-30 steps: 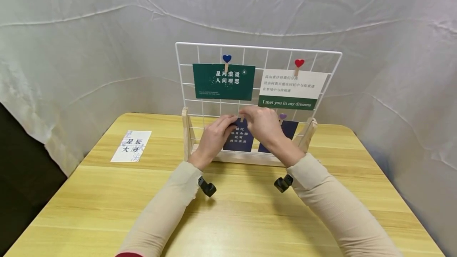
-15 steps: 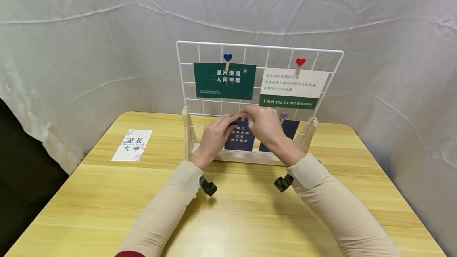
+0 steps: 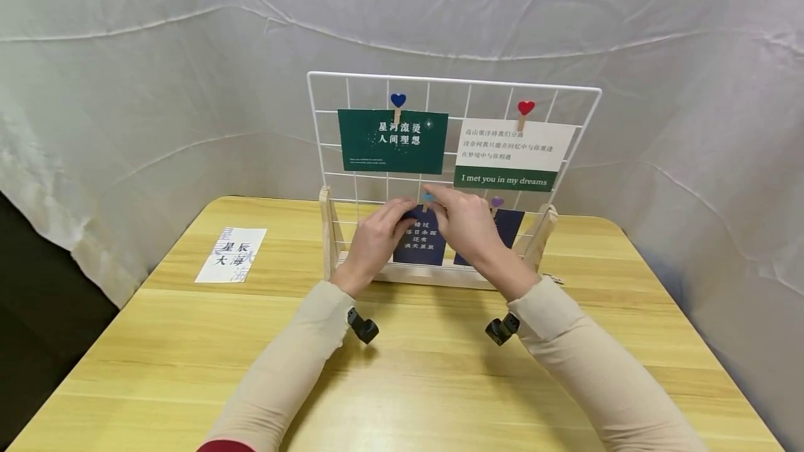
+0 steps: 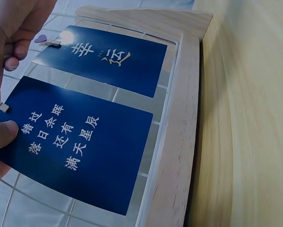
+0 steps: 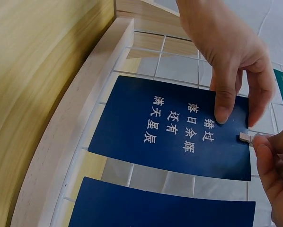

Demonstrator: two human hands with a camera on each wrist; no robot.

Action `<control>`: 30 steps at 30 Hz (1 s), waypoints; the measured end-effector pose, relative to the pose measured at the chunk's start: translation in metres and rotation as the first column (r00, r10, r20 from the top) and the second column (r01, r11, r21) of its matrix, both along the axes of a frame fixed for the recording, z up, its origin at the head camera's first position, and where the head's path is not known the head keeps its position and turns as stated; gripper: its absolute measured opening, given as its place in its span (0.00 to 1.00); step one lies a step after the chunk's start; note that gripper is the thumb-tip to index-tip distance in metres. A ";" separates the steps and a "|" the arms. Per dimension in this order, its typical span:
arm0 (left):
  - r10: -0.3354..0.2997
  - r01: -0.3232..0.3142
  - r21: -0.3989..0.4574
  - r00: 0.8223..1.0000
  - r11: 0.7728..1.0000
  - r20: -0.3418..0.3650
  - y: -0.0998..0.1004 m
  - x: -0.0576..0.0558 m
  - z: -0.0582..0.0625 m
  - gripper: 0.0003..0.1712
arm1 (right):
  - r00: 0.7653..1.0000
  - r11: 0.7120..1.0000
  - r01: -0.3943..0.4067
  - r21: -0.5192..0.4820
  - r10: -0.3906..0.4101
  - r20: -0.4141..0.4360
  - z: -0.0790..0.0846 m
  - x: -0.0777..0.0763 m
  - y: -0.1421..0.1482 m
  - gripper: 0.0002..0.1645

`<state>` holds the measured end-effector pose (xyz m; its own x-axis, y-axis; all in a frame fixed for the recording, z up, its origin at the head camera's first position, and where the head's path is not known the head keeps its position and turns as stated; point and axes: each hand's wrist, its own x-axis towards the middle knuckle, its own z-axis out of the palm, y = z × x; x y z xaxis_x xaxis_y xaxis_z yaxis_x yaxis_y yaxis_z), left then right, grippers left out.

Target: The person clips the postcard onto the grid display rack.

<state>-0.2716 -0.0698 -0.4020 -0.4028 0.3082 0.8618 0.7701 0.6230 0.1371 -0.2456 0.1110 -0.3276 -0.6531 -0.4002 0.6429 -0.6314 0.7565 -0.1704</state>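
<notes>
A white wire grid [image 3: 458, 82] stands upright on the table. At its lower middle hangs a dark blue card [image 4: 80, 137] with white writing, under a small wooden clothespin [image 5: 244, 137] with a light blue heart [image 3: 428, 197]. My left hand [image 3: 375, 236] pinches the card's upper left corner, thumb [image 5: 223, 109] in front and other fingers partly hidden behind. My right hand [image 3: 467, 225] has its thumb and fingers about the clothespin's heart end, and the heart shows between them. The clothespin sits on the card's top edge.
A green card [image 3: 394, 155] and a white-and-green card [image 3: 515, 141] are clipped above. Another dark blue card [image 4: 141, 54] hangs at lower right under a purple-heart clothespin [image 3: 497, 201]. Wooden feet [image 3: 328, 236] bear the grid. A white card [image 3: 232, 257] lies on the table's left.
The right fingers have shifted off the front of the clothespin, so its light blue heart, covered before, now shows. The left hand stays on the card.
</notes>
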 end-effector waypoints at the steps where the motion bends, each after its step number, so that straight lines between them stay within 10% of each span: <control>1: 0.001 -0.001 -0.004 1.000 1.000 0.003 -0.001 0.000 0.000 0.16 | 1.000 1.000 0.000 -0.006 0.000 0.007 0.000 0.001 0.001 0.20; 30: 0.058 -0.058 -0.034 0.998 0.998 0.003 -0.023 0.013 0.019 0.13 | 0.956 0.930 -0.004 -0.367 0.112 0.273 -0.009 0.033 0.051 0.15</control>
